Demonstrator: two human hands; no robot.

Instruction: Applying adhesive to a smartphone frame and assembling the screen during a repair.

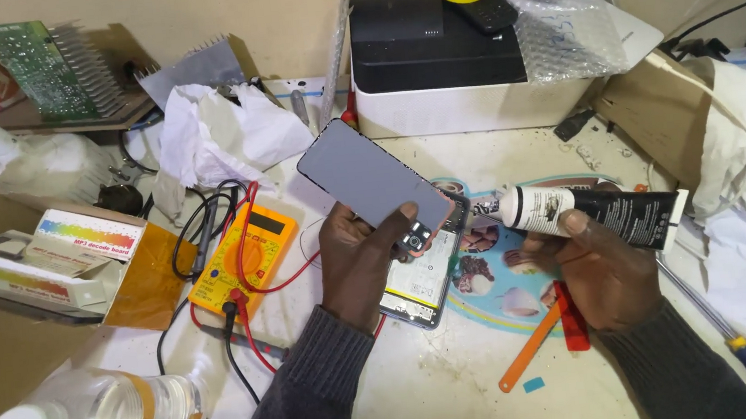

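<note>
The left hand (355, 262) grasps a lifted phone screen (373, 180) over the open phone (422, 278); the right hand (601, 273) clenches a black-and-white glue tube (590, 208).

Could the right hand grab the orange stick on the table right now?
Probably not yet. The right hand is full, gripping a black-and-white tube. The orange stick lies bare on the table just below that hand, with nothing covering it, so only the tube hinders.
</note>
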